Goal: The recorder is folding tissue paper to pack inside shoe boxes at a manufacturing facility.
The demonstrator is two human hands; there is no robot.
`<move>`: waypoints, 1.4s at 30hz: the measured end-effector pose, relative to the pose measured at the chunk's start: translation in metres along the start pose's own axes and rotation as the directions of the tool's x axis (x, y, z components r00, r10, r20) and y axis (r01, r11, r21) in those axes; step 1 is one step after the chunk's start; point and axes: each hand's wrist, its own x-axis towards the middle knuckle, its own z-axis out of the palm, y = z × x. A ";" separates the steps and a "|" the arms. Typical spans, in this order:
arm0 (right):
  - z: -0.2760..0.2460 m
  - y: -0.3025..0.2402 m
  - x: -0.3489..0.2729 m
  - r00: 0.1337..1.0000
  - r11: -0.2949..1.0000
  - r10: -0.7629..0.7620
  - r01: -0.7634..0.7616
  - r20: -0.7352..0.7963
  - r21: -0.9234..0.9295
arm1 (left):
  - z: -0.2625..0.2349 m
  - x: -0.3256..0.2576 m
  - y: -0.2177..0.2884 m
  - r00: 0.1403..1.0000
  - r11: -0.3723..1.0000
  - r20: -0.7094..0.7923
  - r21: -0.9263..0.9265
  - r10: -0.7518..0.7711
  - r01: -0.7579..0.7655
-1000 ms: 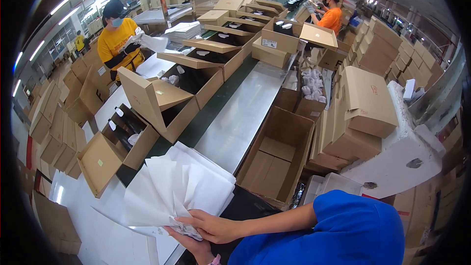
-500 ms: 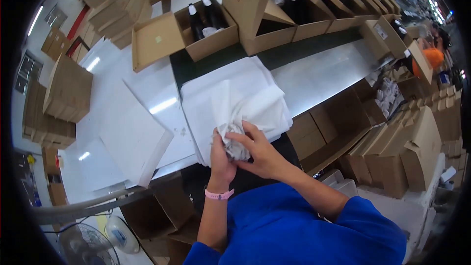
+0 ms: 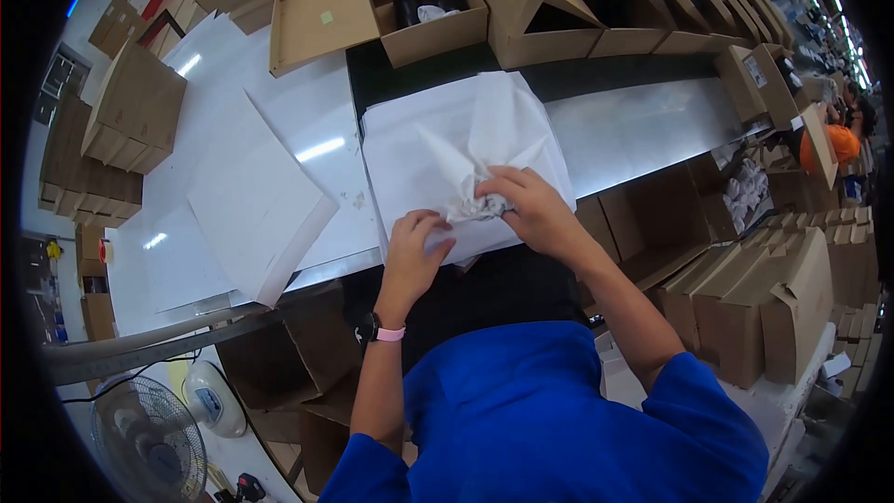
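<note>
A stack of white paper sheets [image 3: 400,144] lies in front of me on the metal-edged worktop. On it is a sheet of white tissue paper [image 3: 494,130], its near end crumpled into a wad and its far part fanning out in loose folds. My right hand [image 3: 533,210] is closed over the crumpled wad. Left of the wad, my left hand [image 3: 416,247] rests at the stack's near edge, fingers bent and apart from the thumb, with nothing seen between them. A watch with a pink strap [image 3: 384,330] is on my left wrist.
Beyond the stack stands an open cardboard box [image 3: 433,33] holding dark boots with white paper. More open boxes [image 3: 643,42] run to the right. A large white sheet [image 3: 256,196] lies on the left. Below, a fan [image 3: 149,438] stands at left and folded cartons [image 3: 745,307] at right.
Both hands held the wad together before. My left hand has let go and moved down and left of it. My right hand now presses the wad on the stack.
</note>
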 end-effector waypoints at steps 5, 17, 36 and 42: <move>0.028 0.021 -0.013 0.987 0.981 -0.084 0.106 0.134 -0.165 | -0.007 -0.006 0.001 0.996 0.996 0.030 0.029 0.087 -0.088; 0.019 0.021 -0.017 0.965 0.985 -0.133 0.153 0.224 -0.075 | 0.007 -0.002 -0.021 0.996 0.997 -0.052 -0.035 0.070 -0.072; 0.013 0.040 0.047 0.871 0.995 0.101 -0.074 0.482 -0.074 | 0.007 0.006 0.031 0.980 0.981 -0.059 0.015 -0.192 0.193; 0.015 0.050 0.044 0.886 0.996 0.084 -0.083 0.455 -0.023 | -0.007 0.004 0.028 0.978 0.977 -0.046 -0.069 -0.205 0.202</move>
